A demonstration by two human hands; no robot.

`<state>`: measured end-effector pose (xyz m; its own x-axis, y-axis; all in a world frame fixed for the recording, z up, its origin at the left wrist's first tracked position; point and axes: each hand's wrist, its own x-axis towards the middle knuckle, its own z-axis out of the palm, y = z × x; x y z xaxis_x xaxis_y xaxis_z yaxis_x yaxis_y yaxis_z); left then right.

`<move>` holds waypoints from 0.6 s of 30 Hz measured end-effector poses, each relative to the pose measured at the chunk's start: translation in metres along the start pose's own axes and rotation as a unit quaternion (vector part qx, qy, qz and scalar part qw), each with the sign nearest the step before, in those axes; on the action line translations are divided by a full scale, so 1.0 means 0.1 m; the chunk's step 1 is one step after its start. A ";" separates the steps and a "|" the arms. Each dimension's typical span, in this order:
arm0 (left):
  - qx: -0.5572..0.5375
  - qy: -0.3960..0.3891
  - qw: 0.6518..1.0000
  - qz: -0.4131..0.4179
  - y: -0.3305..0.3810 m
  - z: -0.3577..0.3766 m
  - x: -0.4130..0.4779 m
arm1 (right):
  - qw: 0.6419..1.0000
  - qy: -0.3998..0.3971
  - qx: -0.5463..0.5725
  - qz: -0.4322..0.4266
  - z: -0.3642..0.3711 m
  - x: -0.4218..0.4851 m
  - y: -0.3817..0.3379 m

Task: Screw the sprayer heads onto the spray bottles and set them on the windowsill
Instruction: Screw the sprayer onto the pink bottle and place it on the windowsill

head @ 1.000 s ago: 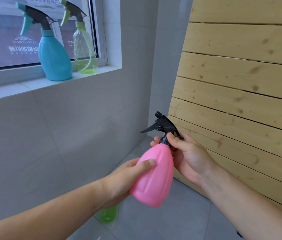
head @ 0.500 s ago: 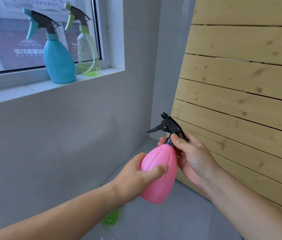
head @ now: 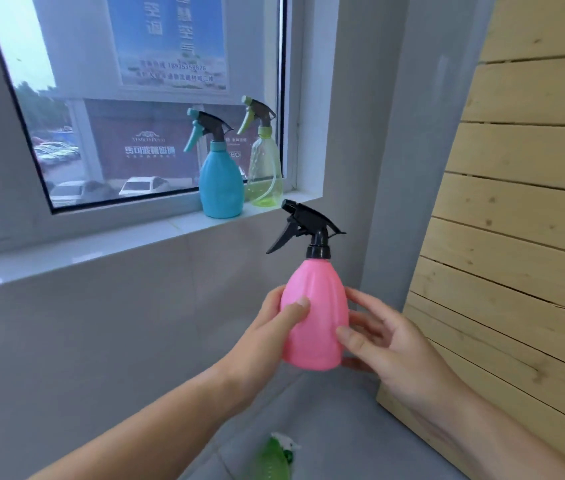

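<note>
- We hold the pink bottle (head: pixel 314 317) upright in front of us, below the level of the windowsill (head: pixel 76 252) and a little to the right of the two bottles already standing there.
- Our left hand (head: pixel 267 337) wraps the bottle's left side, thumb pressed across the front; our right hand (head: pixel 383 344) cups the right side with loosely curled fingers touching the plastic, so both hands are grasping the pink bottle.
- The black sprayer head (head: pixel 305 226) sits on the neck with its collar down against the shoulder; it looks screwed home, though we cannot judge its tightness.
- Done, as far as we can see: the blue bottle (head: pixel 221 187) and the clear green bottle (head: pixel 265 174) stand on the sill near the right corner, just beside each other, each with a head on.
- Left: setting the pink bottle on the sill, which has bare room to the left of the blue one.
- A green bottle (head: pixel 274 460) lies on the floor below us; probably that one is yet to be done.
</note>
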<state>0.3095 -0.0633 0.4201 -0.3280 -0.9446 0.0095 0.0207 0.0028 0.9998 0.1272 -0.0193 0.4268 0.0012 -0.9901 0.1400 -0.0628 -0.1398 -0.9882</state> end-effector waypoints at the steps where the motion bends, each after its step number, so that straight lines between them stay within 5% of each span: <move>1: 0.008 0.008 1.000 0.017 0.05 -0.12 0.00 | 1.000 -0.006 -0.002 -0.018 0.08 0.07 -0.05; 10: 0.114 0.070 0.986 0.097 0.82 -1.34 0.09 | 0.993 -0.056 -0.023 -0.105 1.20 1.03 -0.62; 18: 0.146 0.202 0.962 0.116 1.18 -2.05 0.34 | 0.985 -0.038 -0.073 -0.153 1.99 1.67 -0.94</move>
<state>0.4941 -0.1622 0.5345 0.0484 -0.9578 0.2834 -0.2359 0.2648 0.9350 0.3317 -0.1733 0.5305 0.1162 -0.9004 0.4192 -0.1898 -0.4344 -0.8805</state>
